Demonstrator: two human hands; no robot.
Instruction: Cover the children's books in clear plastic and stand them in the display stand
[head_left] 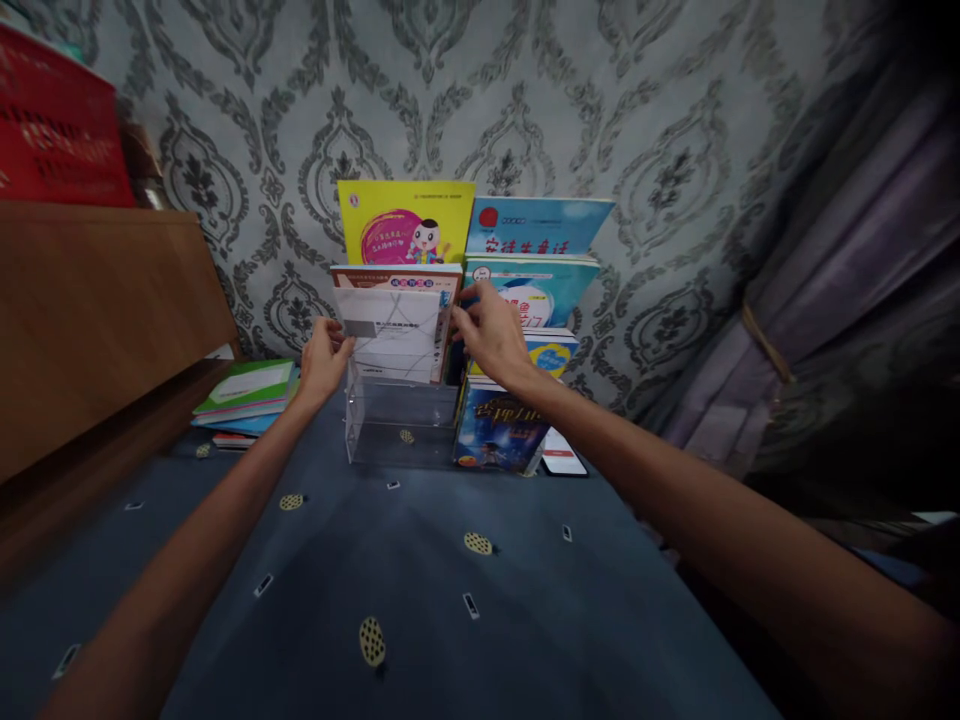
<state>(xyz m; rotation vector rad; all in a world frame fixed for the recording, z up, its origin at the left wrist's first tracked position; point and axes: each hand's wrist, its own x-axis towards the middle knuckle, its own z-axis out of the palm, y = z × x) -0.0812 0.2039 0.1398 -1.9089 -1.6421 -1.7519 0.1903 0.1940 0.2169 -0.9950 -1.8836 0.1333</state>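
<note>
A clear acrylic tiered book stand (397,425) stands on a dark blue patterned cloth against the wall. Both hands grip a white booklet (394,330) upright in the stand's left column. My left hand (324,355) pinches its left edge and my right hand (487,335) pinches its right edge. Behind it stand an orange-edged book (397,275) and a yellow book (405,220). The right column holds blue books (536,225), and a dark blue space-themed book (499,425) fills the front slot. The front left slot holds no book.
A small stack of green and blue books (244,395) lies flat at the left by a wooden cabinet (97,310) with a red crate (56,120) on top. A phone (564,455) lies right of the stand. Purple curtains (840,280) hang at the right.
</note>
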